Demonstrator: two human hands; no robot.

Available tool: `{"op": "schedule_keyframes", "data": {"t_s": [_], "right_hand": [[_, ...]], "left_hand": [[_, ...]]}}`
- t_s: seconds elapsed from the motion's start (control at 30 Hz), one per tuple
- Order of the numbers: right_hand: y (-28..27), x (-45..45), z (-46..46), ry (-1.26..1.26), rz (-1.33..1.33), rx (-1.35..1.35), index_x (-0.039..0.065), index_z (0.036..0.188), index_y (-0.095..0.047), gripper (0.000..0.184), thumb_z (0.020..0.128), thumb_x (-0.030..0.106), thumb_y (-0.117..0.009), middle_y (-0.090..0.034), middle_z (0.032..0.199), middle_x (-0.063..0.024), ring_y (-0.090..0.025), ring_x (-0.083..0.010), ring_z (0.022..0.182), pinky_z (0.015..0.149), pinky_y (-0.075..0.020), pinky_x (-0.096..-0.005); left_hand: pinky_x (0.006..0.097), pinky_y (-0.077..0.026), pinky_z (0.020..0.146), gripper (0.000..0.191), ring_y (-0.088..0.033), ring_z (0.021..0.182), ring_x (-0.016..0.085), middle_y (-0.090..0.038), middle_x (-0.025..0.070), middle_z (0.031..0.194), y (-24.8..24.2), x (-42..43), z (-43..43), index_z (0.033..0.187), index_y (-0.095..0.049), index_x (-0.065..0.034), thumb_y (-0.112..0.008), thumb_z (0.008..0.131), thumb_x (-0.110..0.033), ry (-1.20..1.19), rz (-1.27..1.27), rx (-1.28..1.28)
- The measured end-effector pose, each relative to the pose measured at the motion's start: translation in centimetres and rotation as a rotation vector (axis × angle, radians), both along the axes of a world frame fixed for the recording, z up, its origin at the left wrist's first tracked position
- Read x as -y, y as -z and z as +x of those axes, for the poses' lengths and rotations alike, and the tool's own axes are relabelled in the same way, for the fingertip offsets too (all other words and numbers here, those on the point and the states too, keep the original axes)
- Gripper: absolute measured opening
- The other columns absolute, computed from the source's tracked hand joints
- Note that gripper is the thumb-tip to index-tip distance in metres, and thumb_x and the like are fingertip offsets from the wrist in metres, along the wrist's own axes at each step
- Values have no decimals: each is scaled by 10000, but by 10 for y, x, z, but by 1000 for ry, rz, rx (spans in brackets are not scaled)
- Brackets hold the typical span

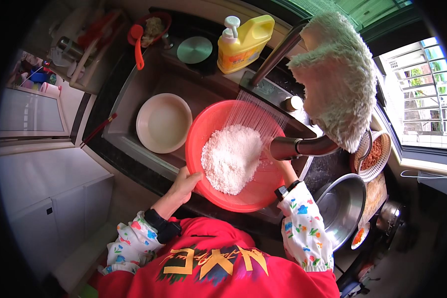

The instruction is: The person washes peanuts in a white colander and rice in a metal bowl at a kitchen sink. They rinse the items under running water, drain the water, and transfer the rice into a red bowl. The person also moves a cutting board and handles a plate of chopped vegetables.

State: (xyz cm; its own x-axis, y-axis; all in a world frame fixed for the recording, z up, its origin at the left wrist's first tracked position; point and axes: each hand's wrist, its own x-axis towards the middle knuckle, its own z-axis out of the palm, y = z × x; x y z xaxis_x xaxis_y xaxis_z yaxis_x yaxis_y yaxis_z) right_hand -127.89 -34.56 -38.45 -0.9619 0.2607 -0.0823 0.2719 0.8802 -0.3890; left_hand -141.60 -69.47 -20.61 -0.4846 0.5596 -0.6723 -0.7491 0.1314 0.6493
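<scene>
A large red plastic colander (pixel 234 203) is held over the sink, with a mound of wet white rice (pixel 231 160) inside, heaped mostly to the left. My left hand (pixel 184 185) grips its lower left rim, thumb on top. My right hand (pixel 283 165) is at its right side, partly hidden by the spray head of the faucet (pixel 287 148); its fingers cannot be made out fully. A wide spray of water (pixel 249 111) falls across the colander's upper part. Left of it, a pale round bowl (pixel 164 123) with cloudy liquid stands in the sink basin (pixel 134 89).
Behind the sink stand a yellow detergent jug (pixel 244 48) and a red bowl (pixel 165 18) with an orange-red ladle (pixel 138 48). Chopsticks (pixel 100 128) lie at the left edge. At right are a steel basin (pixel 341 208), a white basket (pixel 385 149) and a fluffy cloth (pixel 337 78) over the faucet.
</scene>
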Motion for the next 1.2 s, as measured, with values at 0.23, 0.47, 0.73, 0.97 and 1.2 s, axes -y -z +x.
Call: {"op": "schedule_keyframes", "data": {"t_s": [0.23,0.47,0.73,0.97,1.2], "right_hand": [[-46,61,-79,182,-577,622,34,1235,-480,583,759,303,-683,-603,1031,-190,-596,-280,862,760,-487,-394],[-89,114,-51,-223,-421,243,205,1275,-472,657,695,401,-711,-362,1350,-193,-437,-426,1144,916,-397,-540],[-90,112,-48,-685,0,191,289,1232,-524,394,839,269,-525,-217,1479,-54,-170,-421,1349,1023,-256,-628],[-83,58,-88,-360,-416,250,173,1172,-584,478,699,123,-630,-562,1174,-161,-529,-330,1100,931,-435,-409],[-73,41,-130,67,-422,541,108,1083,-599,472,687,343,-703,-637,966,-164,-614,-329,894,781,-490,-411]], "left_hand": [[283,-489,776,292,-606,887,132,-636,89,1007,-1,-13,-1,1103,-559,51,-496,828,-24,113,36,-100],[276,-492,757,293,-611,876,125,-643,87,989,-7,-30,-21,1099,-564,51,-497,825,-29,50,77,-69],[290,-494,779,315,-615,872,126,-647,79,986,-4,-29,-29,1115,-565,44,-501,817,-37,93,92,13],[295,-482,822,366,-597,921,133,-619,91,1065,0,-22,-24,1173,-514,48,-506,817,-38,68,101,-32],[296,-471,841,340,-588,940,122,-620,80,1067,-3,-31,-19,1151,-536,30,-506,816,-16,117,124,8]]}}
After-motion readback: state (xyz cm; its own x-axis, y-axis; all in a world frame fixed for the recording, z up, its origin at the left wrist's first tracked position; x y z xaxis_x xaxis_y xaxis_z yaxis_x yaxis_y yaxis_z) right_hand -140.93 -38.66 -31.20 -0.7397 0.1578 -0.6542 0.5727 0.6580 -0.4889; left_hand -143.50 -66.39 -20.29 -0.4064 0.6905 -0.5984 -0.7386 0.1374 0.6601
